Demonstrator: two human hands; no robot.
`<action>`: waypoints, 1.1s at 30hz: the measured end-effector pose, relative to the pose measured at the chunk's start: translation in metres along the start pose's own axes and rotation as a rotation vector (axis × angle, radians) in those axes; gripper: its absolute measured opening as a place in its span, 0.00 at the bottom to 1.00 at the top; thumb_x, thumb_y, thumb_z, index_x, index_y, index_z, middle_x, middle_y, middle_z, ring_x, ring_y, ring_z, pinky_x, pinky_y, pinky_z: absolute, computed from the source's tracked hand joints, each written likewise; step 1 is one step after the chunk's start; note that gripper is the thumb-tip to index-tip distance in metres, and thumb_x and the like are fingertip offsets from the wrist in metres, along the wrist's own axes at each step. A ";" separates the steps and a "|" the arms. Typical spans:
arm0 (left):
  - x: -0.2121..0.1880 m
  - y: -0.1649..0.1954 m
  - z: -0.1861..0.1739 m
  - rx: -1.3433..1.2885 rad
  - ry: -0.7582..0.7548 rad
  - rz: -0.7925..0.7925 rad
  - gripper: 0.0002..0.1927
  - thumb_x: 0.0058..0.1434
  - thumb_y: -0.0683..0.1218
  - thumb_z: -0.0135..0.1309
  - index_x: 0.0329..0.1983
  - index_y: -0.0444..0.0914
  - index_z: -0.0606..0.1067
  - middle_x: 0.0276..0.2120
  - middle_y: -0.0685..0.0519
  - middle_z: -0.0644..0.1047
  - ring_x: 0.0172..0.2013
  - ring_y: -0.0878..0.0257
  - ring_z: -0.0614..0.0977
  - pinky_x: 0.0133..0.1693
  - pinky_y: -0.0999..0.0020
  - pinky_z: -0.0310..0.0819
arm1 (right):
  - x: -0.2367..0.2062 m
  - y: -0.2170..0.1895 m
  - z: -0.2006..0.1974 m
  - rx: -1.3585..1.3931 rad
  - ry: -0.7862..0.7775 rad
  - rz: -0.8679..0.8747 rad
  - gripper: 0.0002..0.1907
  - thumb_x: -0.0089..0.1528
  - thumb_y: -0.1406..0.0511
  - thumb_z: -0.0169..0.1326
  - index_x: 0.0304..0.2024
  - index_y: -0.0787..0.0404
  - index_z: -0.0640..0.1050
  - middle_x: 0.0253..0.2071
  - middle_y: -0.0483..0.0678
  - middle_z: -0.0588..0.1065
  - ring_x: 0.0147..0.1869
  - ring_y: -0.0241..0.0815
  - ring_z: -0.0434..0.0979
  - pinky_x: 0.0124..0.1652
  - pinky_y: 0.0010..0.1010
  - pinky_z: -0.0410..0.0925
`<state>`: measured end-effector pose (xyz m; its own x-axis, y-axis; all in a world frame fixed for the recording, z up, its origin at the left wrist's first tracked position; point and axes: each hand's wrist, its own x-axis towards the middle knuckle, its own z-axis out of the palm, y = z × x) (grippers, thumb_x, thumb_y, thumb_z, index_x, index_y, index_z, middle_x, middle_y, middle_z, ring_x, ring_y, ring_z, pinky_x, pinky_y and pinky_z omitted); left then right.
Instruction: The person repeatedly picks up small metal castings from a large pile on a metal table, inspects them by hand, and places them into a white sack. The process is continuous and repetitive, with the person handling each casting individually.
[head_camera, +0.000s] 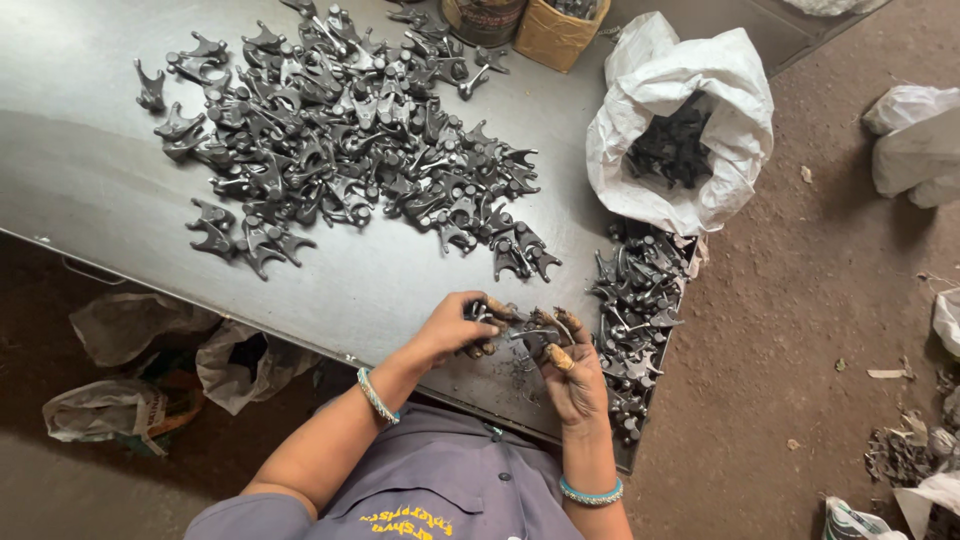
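Head view, looking down on a grey metal table (90, 150). Left hand (455, 325) curled over a small dark forked metal part (478, 312) near the table's front edge, fingers closed on it. Right hand (572, 375) just beside, palm up, fingertips (562, 358) stained rust-orange, pinching a second dark part with thin wire arms (535, 333); the two parts close together between the hands, whether touching hard to tell. Beaded turquoise bangle on each wrist (590, 492). Grey shirt sleeve and collar below, yellow lettering on the chest (405, 520), partly cut off by the frame edge. Big spread heap of the same forked castings (340, 140) across the table's middle, well apart from the hands. Smaller heap (635, 310) along the table's right edge, just beside the right hand. White woven sack (680, 120) at the table's right corner, mouth rolled open, dark parts inside. Tan cardboard box (560, 30) at the far edge, next to a round dark tin (485, 18) with a paper band, print too small to tell. On the dirt floor: crumpled plastic bags (140, 380) under the table at left, one showing orange; more white bags (915, 135) at far right.
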<state>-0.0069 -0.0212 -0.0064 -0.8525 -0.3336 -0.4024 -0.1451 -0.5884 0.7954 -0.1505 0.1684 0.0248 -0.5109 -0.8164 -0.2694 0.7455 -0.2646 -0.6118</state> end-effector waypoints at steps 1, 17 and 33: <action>-0.002 -0.002 0.001 -0.016 -0.009 0.007 0.14 0.59 0.37 0.59 0.49 0.32 0.79 0.33 0.52 0.81 0.28 0.65 0.81 0.27 0.72 0.77 | 0.001 0.002 -0.002 0.010 0.002 0.005 0.31 0.55 0.75 0.65 0.61 0.62 0.73 0.61 0.57 0.74 0.64 0.51 0.74 0.64 0.44 0.67; -0.010 -0.018 0.006 -0.363 -0.186 -0.218 0.14 0.66 0.49 0.59 0.45 0.34 0.78 0.36 0.51 0.82 0.33 0.66 0.84 0.34 0.72 0.82 | 0.009 0.021 -0.022 -0.272 0.085 0.000 0.20 0.58 0.65 0.66 0.51 0.65 0.79 0.43 0.45 0.78 0.38 0.34 0.78 0.34 0.24 0.73; -0.029 -0.002 -0.013 -0.574 -0.167 -0.225 0.24 0.66 0.56 0.57 0.49 0.30 0.79 0.39 0.45 0.84 0.33 0.63 0.86 0.35 0.68 0.83 | 0.014 0.007 0.069 -1.535 0.177 -0.209 0.23 0.62 0.64 0.64 0.60 0.60 0.78 0.40 0.53 0.79 0.43 0.48 0.77 0.44 0.35 0.69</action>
<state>0.0245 -0.0202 -0.0023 -0.9060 -0.0636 -0.4184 -0.0773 -0.9472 0.3113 -0.1224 0.1199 0.0680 -0.6699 -0.7357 -0.0994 -0.4216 0.4873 -0.7647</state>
